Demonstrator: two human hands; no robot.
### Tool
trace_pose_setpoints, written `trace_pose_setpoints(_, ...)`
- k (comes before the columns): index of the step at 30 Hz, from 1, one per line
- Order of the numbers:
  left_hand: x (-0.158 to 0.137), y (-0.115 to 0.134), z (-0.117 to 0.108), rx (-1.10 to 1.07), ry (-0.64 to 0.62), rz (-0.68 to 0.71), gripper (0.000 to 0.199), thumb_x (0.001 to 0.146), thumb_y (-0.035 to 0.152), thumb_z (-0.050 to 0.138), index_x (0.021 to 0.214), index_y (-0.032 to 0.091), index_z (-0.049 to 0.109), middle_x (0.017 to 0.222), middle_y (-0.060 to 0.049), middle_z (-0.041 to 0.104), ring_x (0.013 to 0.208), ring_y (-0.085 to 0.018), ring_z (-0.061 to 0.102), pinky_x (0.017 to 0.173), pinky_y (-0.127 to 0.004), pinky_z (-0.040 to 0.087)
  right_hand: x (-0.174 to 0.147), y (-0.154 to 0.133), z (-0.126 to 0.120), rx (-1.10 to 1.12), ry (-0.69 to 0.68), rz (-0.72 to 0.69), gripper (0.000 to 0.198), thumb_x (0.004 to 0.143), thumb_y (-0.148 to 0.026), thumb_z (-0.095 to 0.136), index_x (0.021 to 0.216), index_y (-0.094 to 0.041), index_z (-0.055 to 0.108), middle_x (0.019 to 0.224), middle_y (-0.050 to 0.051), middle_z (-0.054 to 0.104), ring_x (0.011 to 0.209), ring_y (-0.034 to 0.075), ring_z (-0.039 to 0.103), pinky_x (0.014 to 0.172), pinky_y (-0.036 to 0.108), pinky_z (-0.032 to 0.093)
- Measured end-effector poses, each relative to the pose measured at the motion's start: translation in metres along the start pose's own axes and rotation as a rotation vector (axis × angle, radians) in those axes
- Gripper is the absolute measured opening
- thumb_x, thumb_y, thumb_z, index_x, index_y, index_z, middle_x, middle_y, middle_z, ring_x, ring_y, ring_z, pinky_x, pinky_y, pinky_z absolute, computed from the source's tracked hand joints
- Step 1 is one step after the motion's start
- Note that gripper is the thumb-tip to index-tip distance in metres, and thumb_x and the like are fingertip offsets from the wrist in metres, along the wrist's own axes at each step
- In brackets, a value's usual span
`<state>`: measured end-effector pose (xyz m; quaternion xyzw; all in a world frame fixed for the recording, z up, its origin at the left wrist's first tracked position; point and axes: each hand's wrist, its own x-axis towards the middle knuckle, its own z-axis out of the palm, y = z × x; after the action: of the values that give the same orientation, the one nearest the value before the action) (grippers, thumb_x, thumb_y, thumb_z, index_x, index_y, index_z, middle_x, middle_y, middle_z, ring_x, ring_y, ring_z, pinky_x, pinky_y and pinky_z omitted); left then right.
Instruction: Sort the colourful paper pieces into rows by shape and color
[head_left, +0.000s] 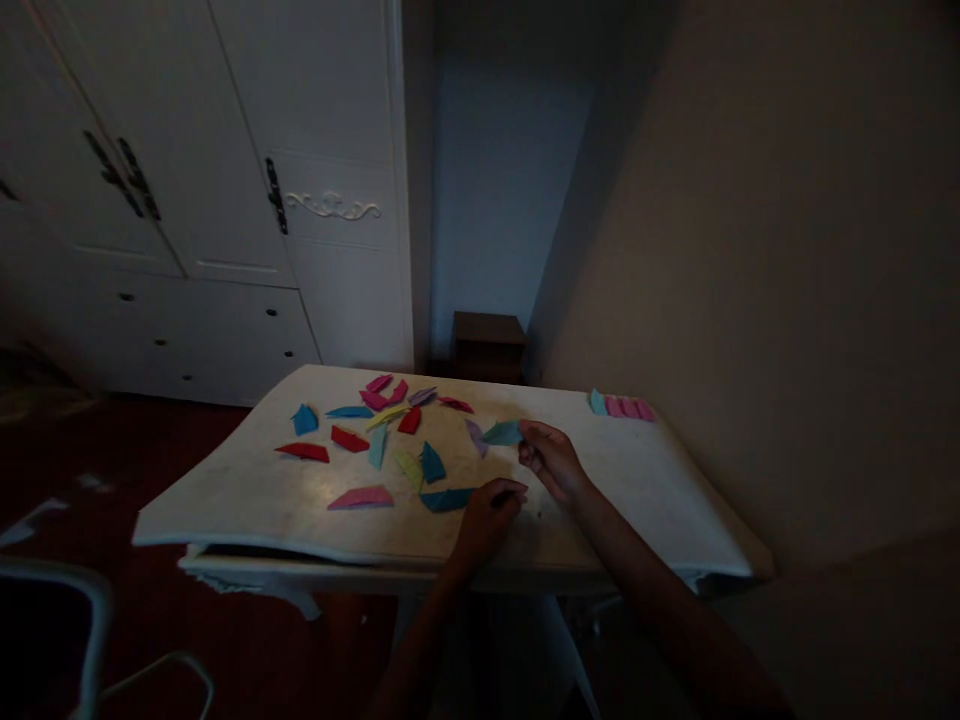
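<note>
My right hand (551,457) pinches one end of a teal folded paper piece (501,433) above the white table. Behind that piece, a lilac folded paper (476,437) is partly covered. Lower and to the left, my left hand (491,510) has its fingers curled, thumb and index drawn together, and nothing shows in them. It is beside a dark blue folded paper (448,499), overlapping its right end. Close by are another blue folded piece (433,462) and a yellow-green one (409,468).
Several red, pink, blue and yellow folded papers lie scattered on the left half of the white table (255,520). A row of pink pieces (628,408) with a light teal one sits at the back right. A wall (750,250) borders the right side; a white wardrobe (337,120) stands behind.
</note>
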<state>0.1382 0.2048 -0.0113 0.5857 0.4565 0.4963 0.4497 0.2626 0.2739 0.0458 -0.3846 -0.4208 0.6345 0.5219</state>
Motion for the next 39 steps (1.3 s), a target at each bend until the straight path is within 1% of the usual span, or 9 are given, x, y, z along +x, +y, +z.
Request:
trace_pose_setpoints(3, 0.0, -0.001, -0.001, 0.038, 0.019, -0.021, 0.021, 0.079, 0.03, 0.056, 0.088, 0.018, 0.071, 0.09, -0.005, 0.072, 0.085, -0.02, 0.065, 0.081, -0.031, 0.05, 0.008, -0.004, -0.037, -0.016, 0.116, -0.01, 0.036, 0.059, -0.039, 0.082, 0.082, -0.016, 0.067, 0.059, -0.003, 0.06, 0.05, 0.007, 0.055, 0.05, 0.018, 0.048)
trace_pose_setpoints(6, 0.001, -0.002, -0.002, 0.051, 0.033, -0.042, 0.021, 0.079, 0.033, 0.058, 0.089, 0.019, 0.071, 0.089, -0.005, 0.072, 0.085, -0.021, 0.066, 0.08, -0.032, 0.051, 0.024, -0.007, -0.076, -0.253, 0.279, -0.163, 0.042, 0.061, -0.049, 0.078, 0.083, -0.016, 0.067, 0.067, 0.002, 0.065, 0.056, 0.011, 0.061, 0.056, 0.024, 0.054)
trace_pose_setpoints(9, 0.001, -0.002, -0.002, 0.034, 0.036, -0.047, 0.024, 0.08, 0.037, 0.059, 0.09, 0.019, 0.071, 0.088, -0.005, 0.072, 0.084, -0.021, 0.066, 0.077, -0.032, 0.052, 0.044, -0.012, -0.11, -0.427, 0.403, -0.272, 0.046, 0.067, -0.056, 0.07, 0.088, -0.015, 0.067, 0.074, 0.005, 0.068, 0.063, 0.015, 0.063, 0.059, 0.029, 0.055)
trace_pose_setpoints(12, 0.002, -0.001, -0.003, 0.004, 0.049, -0.057, 0.027, 0.078, 0.04, 0.06, 0.088, 0.018, 0.071, 0.087, -0.006, 0.072, 0.081, -0.021, 0.066, 0.074, -0.032, 0.053, 0.061, -0.019, -0.134, -0.561, 0.493, -0.343, 0.041, 0.078, -0.049, 0.061, 0.098, -0.014, 0.067, 0.094, 0.009, 0.069, 0.079, 0.019, 0.064, 0.066, 0.03, 0.053)
trace_pose_setpoints(15, 0.002, 0.002, -0.003, -0.031, 0.055, -0.084, 0.029, 0.077, 0.042, 0.061, 0.087, 0.017, 0.071, 0.084, -0.006, 0.072, 0.078, -0.021, 0.067, 0.071, -0.031, 0.054, 0.071, -0.022, -0.148, -1.23, 0.452, -0.369, 0.033, 0.092, -0.032, 0.046, 0.116, -0.018, 0.064, 0.121, 0.01, 0.063, 0.101, 0.02, 0.061, 0.077, 0.028, 0.05)
trace_pose_setpoints(18, 0.002, 0.004, -0.003, -0.049, 0.052, -0.098, 0.03, 0.076, 0.043, 0.062, 0.088, 0.017, 0.071, 0.083, -0.007, 0.072, 0.078, -0.021, 0.067, 0.07, -0.03, 0.054, 0.075, -0.018, -0.154, -1.848, 0.285, -0.293, 0.036, 0.096, -0.022, 0.036, 0.124, -0.024, 0.059, 0.13, 0.007, 0.059, 0.102, 0.019, 0.062, 0.077, 0.027, 0.049)
trace_pose_setpoints(23, 0.002, 0.004, -0.004, -0.045, 0.057, -0.114, 0.031, 0.075, 0.043, 0.062, 0.088, 0.016, 0.071, 0.083, -0.007, 0.072, 0.08, -0.022, 0.068, 0.07, -0.03, 0.054, 0.077, -0.01, -0.154, -1.975, 0.177, -0.182, 0.032, 0.096, -0.022, 0.038, 0.116, -0.023, 0.063, 0.13, 0.009, 0.06, 0.095, 0.019, 0.066, 0.075, 0.027, 0.05)
trace_pose_setpoints(30, 0.002, 0.002, -0.006, 0.005, 0.051, -0.103, 0.031, 0.078, 0.044, 0.062, 0.091, 0.017, 0.071, 0.085, -0.007, 0.072, 0.082, -0.022, 0.068, 0.072, -0.03, 0.053, 0.08, -0.013, -0.153, -2.014, 0.263, -0.031, 0.033, 0.097, -0.022, 0.032, 0.119, -0.018, 0.055, 0.108, 0.015, 0.069, 0.091, 0.023, 0.069, 0.078, 0.034, 0.05)
trace_pose_setpoints(39, 0.002, -0.002, -0.007, 0.014, 0.042, -0.126, 0.032, 0.078, 0.045, 0.061, 0.092, 0.017, 0.07, 0.086, -0.007, 0.072, 0.083, -0.022, 0.068, 0.073, -0.03, 0.053, 0.085, -0.013, -0.163, -1.965, 0.271, -0.064, 0.037, 0.099, -0.034, 0.03, 0.126, -0.021, 0.051, 0.117, 0.012, 0.066, 0.093, 0.023, 0.068, 0.079, 0.035, 0.049)
